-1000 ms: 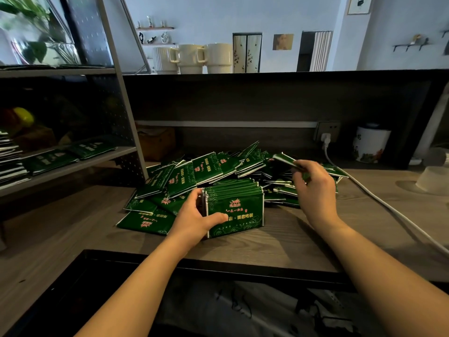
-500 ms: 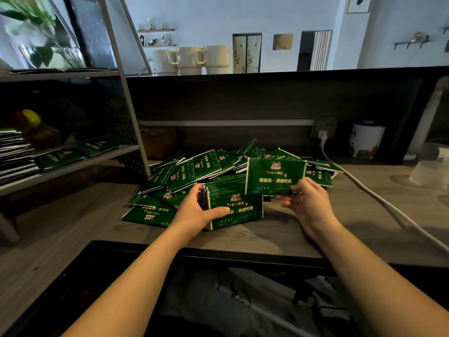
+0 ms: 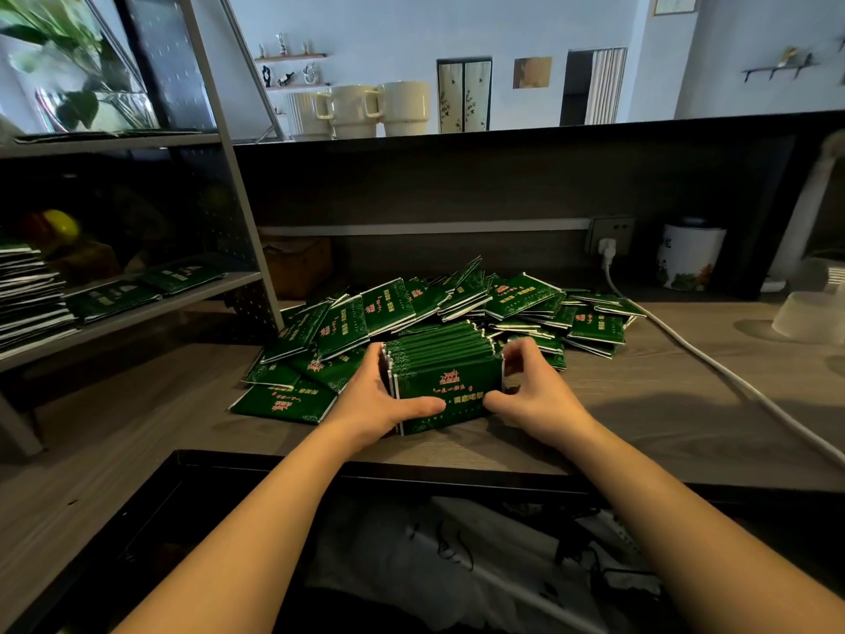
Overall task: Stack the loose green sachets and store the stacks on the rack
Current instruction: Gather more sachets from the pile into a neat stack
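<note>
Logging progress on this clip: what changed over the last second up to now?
The right hand lifted one sachet from the loose pile, carried it toward the person and set it on the front of the upright stack. It let go of that single sachet and now grips the stack's right end. The left hand kept gripping the left end. Pile, rack and cable stayed put.
</note>
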`<state>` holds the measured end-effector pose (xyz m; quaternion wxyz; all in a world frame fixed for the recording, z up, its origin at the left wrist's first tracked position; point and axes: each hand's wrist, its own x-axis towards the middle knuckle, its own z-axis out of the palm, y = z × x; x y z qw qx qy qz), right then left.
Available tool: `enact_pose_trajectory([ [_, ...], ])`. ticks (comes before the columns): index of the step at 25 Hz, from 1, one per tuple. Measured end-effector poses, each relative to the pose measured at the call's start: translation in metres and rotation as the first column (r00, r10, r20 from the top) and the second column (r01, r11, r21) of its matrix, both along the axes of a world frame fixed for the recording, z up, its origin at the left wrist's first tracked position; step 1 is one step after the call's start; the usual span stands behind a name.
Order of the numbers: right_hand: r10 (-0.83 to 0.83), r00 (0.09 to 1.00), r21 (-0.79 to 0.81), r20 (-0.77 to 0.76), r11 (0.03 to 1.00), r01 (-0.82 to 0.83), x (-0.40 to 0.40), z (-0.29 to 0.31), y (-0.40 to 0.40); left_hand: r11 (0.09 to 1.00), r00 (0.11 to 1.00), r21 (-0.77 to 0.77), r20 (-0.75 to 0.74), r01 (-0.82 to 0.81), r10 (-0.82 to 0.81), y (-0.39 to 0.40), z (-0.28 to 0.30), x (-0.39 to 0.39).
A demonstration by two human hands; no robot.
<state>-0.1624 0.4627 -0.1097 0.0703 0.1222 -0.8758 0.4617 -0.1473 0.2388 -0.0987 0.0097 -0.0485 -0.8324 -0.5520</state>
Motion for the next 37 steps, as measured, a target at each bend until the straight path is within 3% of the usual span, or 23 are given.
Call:
enact_pose_trajectory([
  [4, 0.225, 0.969, -0.197, 0.097, 0.959, -0.203, 0.003, 0.001, 0.002, 0.994, 0.996, 0.077, 0.035, 0.074, -0.077, -0.003, -0.002, 0.000],
  [8, 0.193, 0.970, -0.186, 0.146, 0.969, -0.165, -0.001, 0.004, 0.006, 0.979, 0.982, 0.073, 0.015, 0.188, -0.190, -0.004, -0.009, -0.006],
  [13, 0.258, 0.946, -0.238, 0.197, 0.948, -0.209, 0.001, 0.008, 0.008, 0.978, 0.980, 0.078, 0.033, 0.193, -0.196, -0.003, -0.006, -0.003],
  [15, 0.291, 0.935, -0.231, 0.205, 0.942, -0.242, 0.003, 0.007, 0.006, 0.986, 0.983, 0.015, 0.073, 0.168, -0.169, -0.002, -0.006, -0.002],
  [18, 0.275, 0.939, -0.197, 0.206, 0.952, -0.235, 0.007, 0.012, 0.003, 0.966, 0.972, -0.198, 0.197, 0.168, -0.129, -0.003, -0.011, -0.008],
  [21, 0.240, 0.947, -0.189, 0.215, 0.961, -0.201, 0.006, 0.014, 0.002, 0.963, 0.972, -0.217, 0.206, 0.163, -0.118, -0.002, -0.012, -0.011],
  [25, 0.286, 0.940, -0.208, 0.184, 0.946, -0.248, 0.006, 0.011, 0.008, 0.998, 0.992, -0.031, 0.113, 0.060, -0.056, -0.003, -0.010, -0.012],
  [27, 0.222, 0.969, -0.298, 0.107, 0.937, -0.182, 0.004, 0.008, 0.007, 0.999, 0.996, 0.053, 0.087, 0.012, -0.016, -0.006, -0.010, -0.013],
  [29, 0.028, 1.000, -0.434, -0.004, 0.901, -0.027, -0.003, 0.005, 0.008, 0.997, 0.997, 0.067, 0.071, -0.040, 0.036, -0.005, -0.006, -0.010],
  [31, -0.194, 0.976, -0.452, -0.095, 0.882, 0.132, -0.008, 0.008, 0.012, 0.995, 0.997, 0.070, 0.015, -0.072, 0.071, -0.004, -0.006, -0.009],
  [34, -0.321, 0.929, -0.274, -0.186, 0.925, 0.265, -0.026, 0.019, 0.020, 0.987, 0.993, 0.114, -0.020, -0.113, 0.116, -0.007, -0.007, -0.009],
  [37, -0.283, 0.902, -0.006, -0.325, 0.955, 0.298, -0.047, 0.034, 0.018, 0.978, 0.990, 0.165, -0.035, -0.129, 0.137, -0.009, -0.007, -0.010],
])
